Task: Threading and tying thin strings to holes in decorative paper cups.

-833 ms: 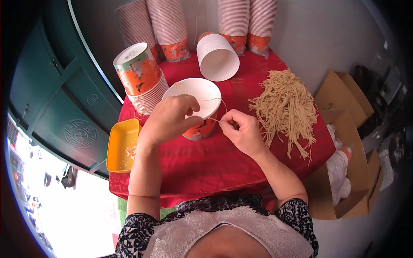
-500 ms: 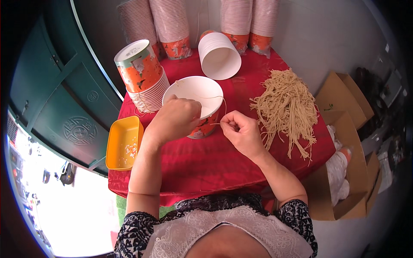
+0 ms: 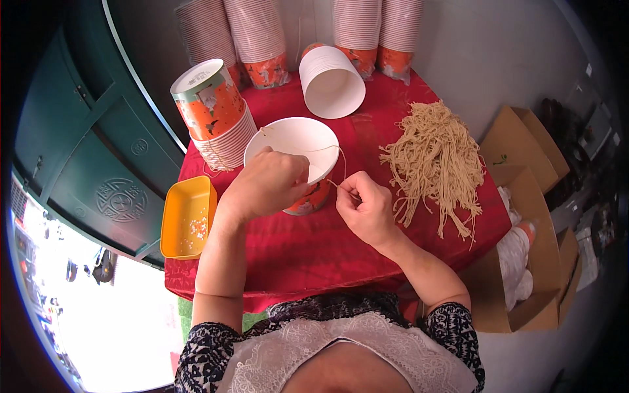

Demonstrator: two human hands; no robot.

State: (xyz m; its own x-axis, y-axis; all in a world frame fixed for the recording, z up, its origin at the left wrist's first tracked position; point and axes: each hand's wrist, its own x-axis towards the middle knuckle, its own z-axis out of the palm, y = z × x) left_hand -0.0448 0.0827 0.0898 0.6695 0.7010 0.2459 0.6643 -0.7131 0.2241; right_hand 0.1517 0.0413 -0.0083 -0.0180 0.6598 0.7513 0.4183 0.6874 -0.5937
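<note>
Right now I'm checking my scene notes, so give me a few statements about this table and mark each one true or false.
1. The left hand rests on the rim of the upright paper cup. True.
2. The right hand pinches a thin string beside that cup. True.
3. The bundle of tan strings lies inside the yellow tray. False: it lies on the red tablecloth, on the person's right.
4. The white cup farther back stands upright. False: it lies on its side.
5. The yellow tray sits on the person's left. True.

At centre of the frame my left hand (image 3: 265,187) is on the paper cup (image 3: 293,141); my right hand (image 3: 367,209) is just right; the string pile (image 3: 436,160) lies further right, the tray (image 3: 187,216) at left.
</note>
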